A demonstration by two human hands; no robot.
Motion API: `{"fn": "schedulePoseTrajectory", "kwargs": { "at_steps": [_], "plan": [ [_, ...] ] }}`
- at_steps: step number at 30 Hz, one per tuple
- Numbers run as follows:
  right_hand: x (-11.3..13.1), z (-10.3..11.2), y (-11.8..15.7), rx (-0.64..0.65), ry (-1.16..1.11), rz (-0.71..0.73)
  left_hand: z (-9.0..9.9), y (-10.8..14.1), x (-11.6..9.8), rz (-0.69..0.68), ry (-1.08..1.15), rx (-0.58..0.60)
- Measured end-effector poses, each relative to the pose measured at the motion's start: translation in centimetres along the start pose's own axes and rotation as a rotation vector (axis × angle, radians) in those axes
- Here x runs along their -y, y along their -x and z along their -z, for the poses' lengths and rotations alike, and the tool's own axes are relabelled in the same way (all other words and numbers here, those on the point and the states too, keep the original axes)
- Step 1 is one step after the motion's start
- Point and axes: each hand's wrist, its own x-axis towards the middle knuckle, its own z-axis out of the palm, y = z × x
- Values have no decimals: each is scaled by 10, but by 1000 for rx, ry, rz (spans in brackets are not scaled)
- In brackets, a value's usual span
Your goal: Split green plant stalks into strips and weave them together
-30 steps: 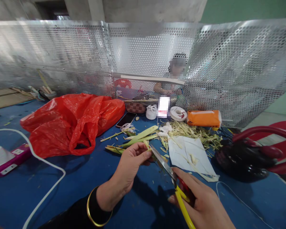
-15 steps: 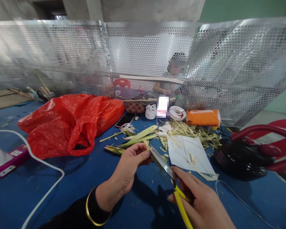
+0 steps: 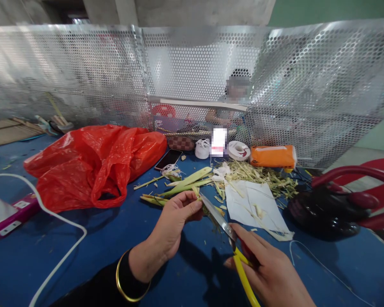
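My left hand point(image 3: 179, 217) is closed, thumb and fingertips pinching a small piece of pale green husk point(image 3: 196, 192). In my right hand point(image 3: 272, 266) are scissors point(image 3: 222, 221) with yellow handles. Their blades point up and left, and the tips are at the husk beside my left thumb. Whether the blades cut into it I cannot make out. Just beyond my left hand lie long green husk leaves point(image 3: 188, 181). Further right, a heap of shredded husk point(image 3: 259, 177) spreads behind a white paper sheet point(image 3: 246, 204) with scraps on it.
A red plastic bag point(image 3: 99, 166) lies left, near a purple power strip point(image 3: 19, 217) and white cable. A dark kettle point(image 3: 326, 209) stands right. At the back are a phone point(image 3: 169, 159), ribbon roll point(image 3: 239, 150), orange pack point(image 3: 273, 157) and perforated metal screen point(image 3: 192, 64); a person sits behind it.
Both hands and the scissors stay almost in place. A small pale scrap now shows on the table near my right index finger.
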Motion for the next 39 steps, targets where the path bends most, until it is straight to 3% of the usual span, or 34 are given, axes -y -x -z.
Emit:
{"fn": "schedulePoseTrajectory", "kwargs": {
  "at_steps": [10, 15, 18, 30, 39],
  "plan": [
    [2, 0, -3, -32, -85, -50, 1, 0, 0, -5, -6, 3],
    [5, -1, -3, -216, -251, -316, 1, -2, 0, -10, 4, -44],
    [-1, -1, -2, -260, -396, -377, 0, -1, -1, 2, 12, -36],
    [-1, 27, -10, 56, -280, -281, 1, 0, -1, 76, 76, -39],
    [12, 26, -14, 105, -282, -209, 1, 0, 2, 64, -108, -30]
  ]
}}
